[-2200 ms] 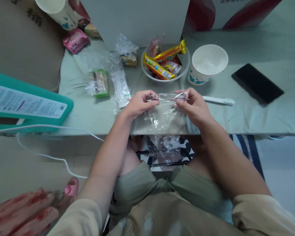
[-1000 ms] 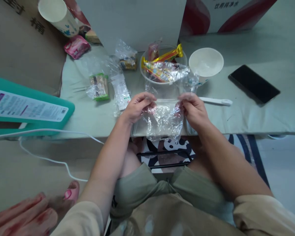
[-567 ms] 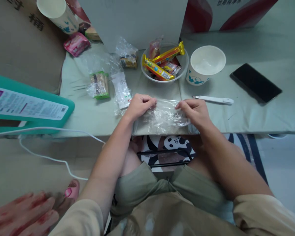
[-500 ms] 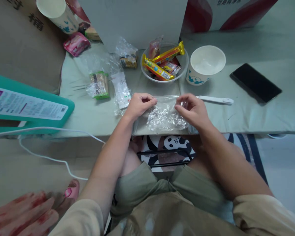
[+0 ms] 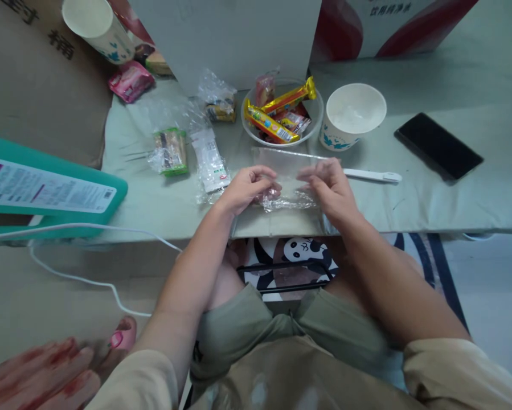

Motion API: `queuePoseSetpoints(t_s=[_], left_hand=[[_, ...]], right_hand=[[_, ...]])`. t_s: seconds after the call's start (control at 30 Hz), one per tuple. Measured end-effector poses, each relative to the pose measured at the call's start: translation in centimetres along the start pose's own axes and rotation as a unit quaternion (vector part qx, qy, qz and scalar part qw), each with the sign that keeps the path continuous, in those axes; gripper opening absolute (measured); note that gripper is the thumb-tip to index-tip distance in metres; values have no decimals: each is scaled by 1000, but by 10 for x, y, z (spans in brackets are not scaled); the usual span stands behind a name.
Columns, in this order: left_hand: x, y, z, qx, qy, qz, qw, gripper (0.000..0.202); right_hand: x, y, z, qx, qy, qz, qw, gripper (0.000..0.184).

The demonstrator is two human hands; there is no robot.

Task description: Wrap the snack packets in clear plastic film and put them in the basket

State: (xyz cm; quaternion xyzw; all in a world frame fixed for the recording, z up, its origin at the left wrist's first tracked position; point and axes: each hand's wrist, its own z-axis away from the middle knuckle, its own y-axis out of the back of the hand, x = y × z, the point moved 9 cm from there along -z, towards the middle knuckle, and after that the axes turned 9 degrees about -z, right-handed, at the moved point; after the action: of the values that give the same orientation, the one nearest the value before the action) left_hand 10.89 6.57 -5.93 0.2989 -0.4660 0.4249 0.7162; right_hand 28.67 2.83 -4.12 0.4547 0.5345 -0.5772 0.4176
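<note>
A clear, crinkled plastic bag point(image 5: 296, 199) is spread between my two hands, just over the table's front edge. My left hand point(image 5: 253, 185) has its fingers curled on the bag's left side, with some fingertips behind the film. On the other side, my right hand point(image 5: 330, 182) grips the bag with bent fingers, slightly blurred. Behind the bag stands a clear plastic bowl point(image 5: 247, 134) with yellow-wrapped snack bars point(image 5: 275, 124) and other packets. A white-handled tool point(image 5: 375, 176) lies right of my right hand, its left end hidden. Left of my left hand is a white packet point(image 5: 210, 162).
A paper cup point(image 5: 345, 122) and a black phone point(image 5: 439, 145) are at the right. Wrapped biscuits point(image 5: 172, 151), a pink packet point(image 5: 131, 81) and a green container point(image 5: 106, 196) are at the left. A white cable point(image 5: 97, 279) hangs there. Another person's hand point(image 5: 46, 376) shows lower left.
The plastic bag has been lifted and opened out, its far edge now raised toward the bowl. My hands have shifted slightly with it. The view has moved a little.
</note>
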Motion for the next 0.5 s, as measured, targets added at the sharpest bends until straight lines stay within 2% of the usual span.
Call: queuePoseSetpoints(t_s=[0.07, 0.13, 0.2, 0.27, 0.33, 0.43, 0.5], left_hand=[[5, 4, 0, 16, -29, -17, 999, 15], [11, 9, 1, 31, -56, -6, 998, 17], [13, 14, 3, 37, -59, 21, 997, 22], [14, 17, 4, 33, -48, 43, 997, 18], [16, 17, 4, 16, -46, 53, 997, 16], [18, 15, 2, -14, -62, 27, 998, 29], [16, 19, 1, 5, -75, -36, 997, 29]], right_hand=[[4, -4, 3, -29, -29, 38, 998, 38], [3, -5, 5, -40, -41, 53, 997, 37], [-2, -2, 5, -23, -35, 29, 999, 29], [-6, 2, 3, -2, -35, -7, 999, 20], [-7, 4, 3, -9, -50, -19, 999, 16], [-8, 5, 3, -35, -57, 6, 998, 29], [-9, 9, 2, -19, -42, 42, 998, 30]])
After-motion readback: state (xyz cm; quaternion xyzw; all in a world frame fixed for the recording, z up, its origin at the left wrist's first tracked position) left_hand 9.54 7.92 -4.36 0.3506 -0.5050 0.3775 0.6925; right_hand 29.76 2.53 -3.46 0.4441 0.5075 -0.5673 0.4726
